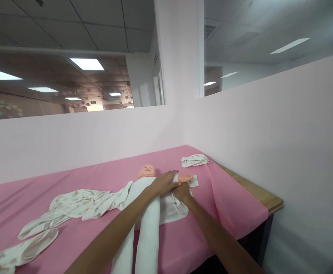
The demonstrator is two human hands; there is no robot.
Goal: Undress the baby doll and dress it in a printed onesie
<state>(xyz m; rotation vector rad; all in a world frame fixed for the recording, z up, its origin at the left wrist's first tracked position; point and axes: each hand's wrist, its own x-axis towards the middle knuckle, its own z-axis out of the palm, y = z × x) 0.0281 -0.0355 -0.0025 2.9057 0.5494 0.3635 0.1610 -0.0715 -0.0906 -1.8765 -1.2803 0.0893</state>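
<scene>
Dressing step: my left hand lies flat on doll, right hand grip hidden, cannot tell; sleeve needs tugging next.

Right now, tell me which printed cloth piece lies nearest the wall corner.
The small folded cloth beyond the doll's arm; the long printed garment sprawls far left.
</scene>
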